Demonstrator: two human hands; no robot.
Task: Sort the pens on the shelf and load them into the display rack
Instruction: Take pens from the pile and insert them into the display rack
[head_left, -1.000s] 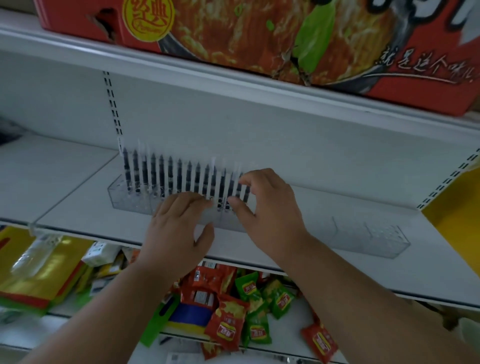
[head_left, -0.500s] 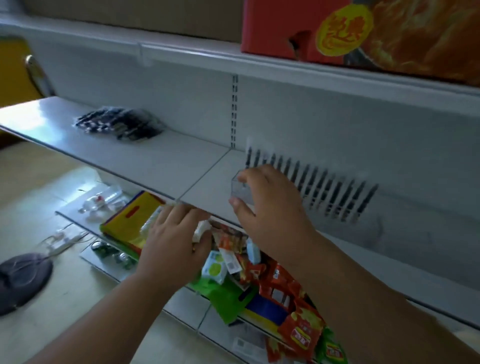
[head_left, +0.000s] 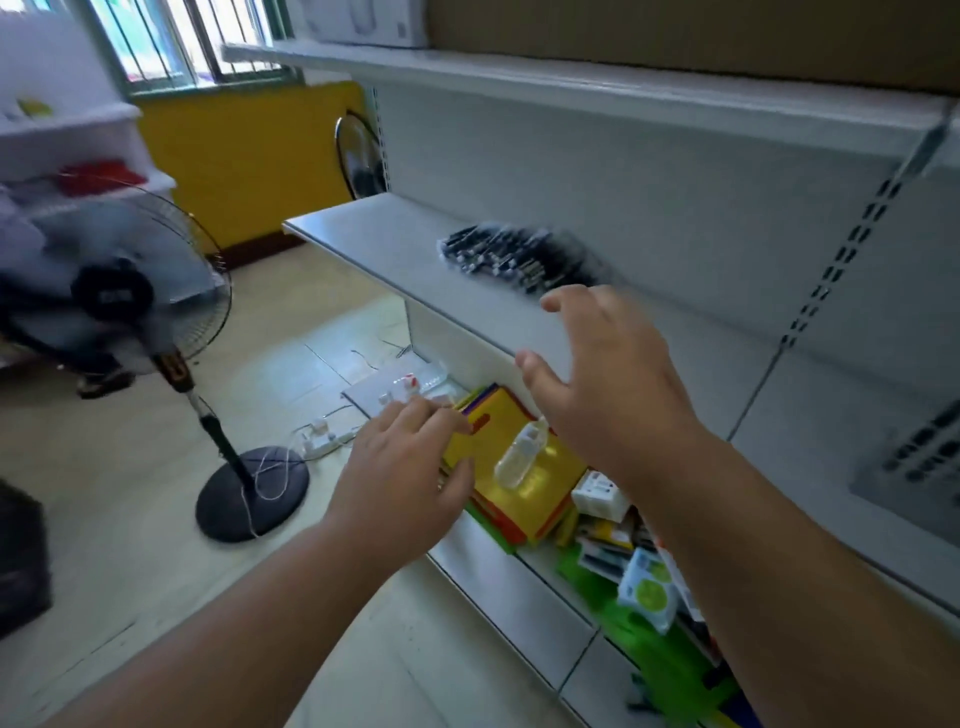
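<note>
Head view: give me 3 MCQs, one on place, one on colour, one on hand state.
1. Where is the pile of pens?
A. on the shelf board
B. on the floor
C. in the left hand

2. What colour is the wall panel under the window?
A. blue
B. yellow
C. red

3. How is the right hand?
A. gripping a pen
B. fist closed
C. open, empty

Answers: 1 A, the pens lie on the shelf ahead of the hand. 2 B, the panel is plainly yellow. 3 C, fingers spread, holding nothing; the left hand is empty too.
</note>
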